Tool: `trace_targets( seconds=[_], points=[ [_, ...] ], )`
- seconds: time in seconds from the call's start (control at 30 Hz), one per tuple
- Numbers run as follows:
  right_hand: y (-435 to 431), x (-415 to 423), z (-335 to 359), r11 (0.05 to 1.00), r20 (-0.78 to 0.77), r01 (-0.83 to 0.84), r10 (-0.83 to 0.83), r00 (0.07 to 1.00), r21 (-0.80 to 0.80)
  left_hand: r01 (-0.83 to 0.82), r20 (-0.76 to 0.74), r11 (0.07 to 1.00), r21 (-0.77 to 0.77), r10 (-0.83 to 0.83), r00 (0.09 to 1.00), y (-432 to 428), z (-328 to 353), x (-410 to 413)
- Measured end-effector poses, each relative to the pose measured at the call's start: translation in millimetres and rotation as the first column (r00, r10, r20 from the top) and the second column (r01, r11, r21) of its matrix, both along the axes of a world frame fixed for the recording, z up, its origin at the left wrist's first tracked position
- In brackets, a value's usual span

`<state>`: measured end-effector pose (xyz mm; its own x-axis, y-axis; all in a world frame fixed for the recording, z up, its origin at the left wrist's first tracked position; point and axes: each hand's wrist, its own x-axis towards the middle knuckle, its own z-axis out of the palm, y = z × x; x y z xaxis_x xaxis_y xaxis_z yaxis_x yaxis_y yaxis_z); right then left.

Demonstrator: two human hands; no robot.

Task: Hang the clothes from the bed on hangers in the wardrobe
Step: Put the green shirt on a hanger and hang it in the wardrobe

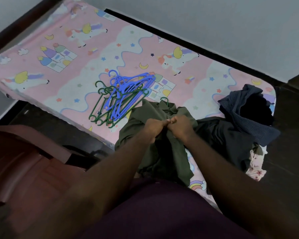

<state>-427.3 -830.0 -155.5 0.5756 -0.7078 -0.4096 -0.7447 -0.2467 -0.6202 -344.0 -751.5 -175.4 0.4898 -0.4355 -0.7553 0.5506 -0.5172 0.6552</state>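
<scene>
Spare hangers (121, 97) lie in a heap on the bed (41, 69). Just right of them, the olive shirt (164, 159) lies at the bed's near edge, with a hanger hook (165, 100) at its collar. Left hand (153, 129) and right hand (181, 126) meet, fingers clenched on the shirt's front. The fabric looks soft and light, so lift it by the hook. Dark clothes (231, 137) lie piled at the right.

No word, label, brand or number can be read anywhere in the view. The pink bedsheet (93, 40) carries only printed pictures: unicorns, castles, moons, stars and rainbows, with no lettering among them. The olive shirt (145, 112) and the plastic hangers (121, 95) show no legible tag or marking, and the picture is too soft for fine print.
</scene>
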Motion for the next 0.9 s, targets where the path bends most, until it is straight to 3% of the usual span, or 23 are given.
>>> trace_targets(
  seconds=[0.1, 0.33, 0.47, 0.6, 0.7, 0.9],
  points=[
    [4, -1, 7, 0.982, -0.050, -0.121, 0.114, 0.992, -0.146, -0.041, -0.028, 0.999, 0.008, 0.041, 0.999, -7, 3, -2],
    [-7, -16, -1, 0.955, -0.051, -0.210, 0.204, 0.978, -0.211, -0.077, -0.144, 0.997, -0.004, 0.076, 0.987, -20, 7, -9],
    [-12, -14, 0, 0.952, -0.031, -0.193, 0.191, 0.981, -0.236, -0.070, -0.086, 0.997, 0.040, 0.073, 0.994, -30, 2, -8],
    [-17, -17, -6, 0.998, 0.041, 0.041, -0.039, 0.998, -0.037, -0.012, -0.029, 0.999, 0.049, 0.013, 0.999, -36, -6, -6],
    [-19, -19, -7, 0.969, 0.067, 0.207, -0.218, 0.974, 0.135, 0.074, 0.012, 0.996, 0.054, -0.075, 0.997, -37, -6, -7],
    [-20, -15, -13, 0.779, 0.050, 0.404, -0.484, 0.874, 0.478, 0.122, -0.008, 0.993, 0.008, -0.121, 0.993, -34, -7, -4]
  ],
)
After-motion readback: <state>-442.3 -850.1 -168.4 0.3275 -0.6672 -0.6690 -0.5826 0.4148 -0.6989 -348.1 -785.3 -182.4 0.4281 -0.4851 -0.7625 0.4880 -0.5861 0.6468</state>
